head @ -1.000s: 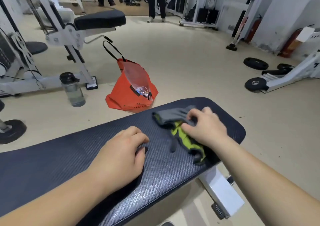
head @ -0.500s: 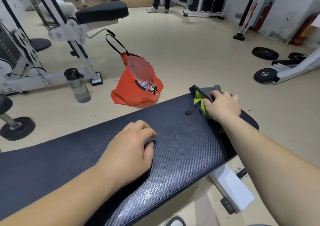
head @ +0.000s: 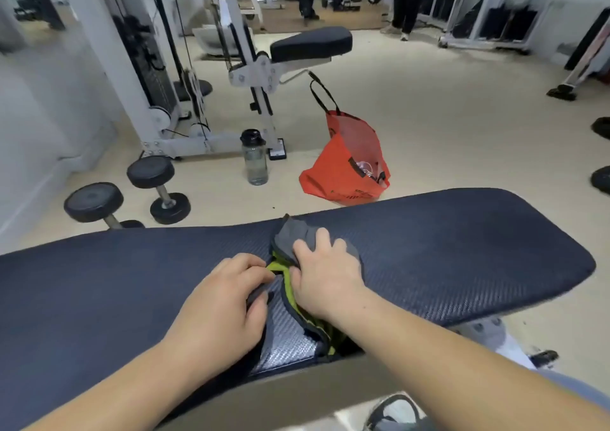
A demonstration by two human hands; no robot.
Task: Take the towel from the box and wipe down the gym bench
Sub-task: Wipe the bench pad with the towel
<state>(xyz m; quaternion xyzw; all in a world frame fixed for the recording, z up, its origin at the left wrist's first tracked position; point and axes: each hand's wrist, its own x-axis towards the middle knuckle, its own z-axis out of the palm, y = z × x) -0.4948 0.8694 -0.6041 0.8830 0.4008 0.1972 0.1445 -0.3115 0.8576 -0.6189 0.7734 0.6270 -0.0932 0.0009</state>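
The wiping step is in hand, judging by the layout; the towel (head: 291, 236) is out and lies on the bench (head: 462, 249), near the middle of the pad, and no box shows in the view. The right hand (head: 325, 278) rests flat on top of the towel, its fingers (head: 318, 236) slightly spread and pressing the grey cloth down onto the pad. The left hand (head: 224, 302) sits just beside it, its fingers (head: 254, 265) curled and pinching a grey corner of the towel against the thumb.

The towel is bunched into a loose strip, grey outside with a green fold showing. Its long axis runs across the bench, from a peak at the far edge towards the near edge, slanting a little to the right as it comes closer, and its near end droops over the near edge. The bench itself runs left to right, so the strip lies crosswise to it.

The next move probably calls for spreading or regathering the cloth with both hands, then sweeping it along the pad under firm pressure; the unwiped stretches to either side look like the work left.
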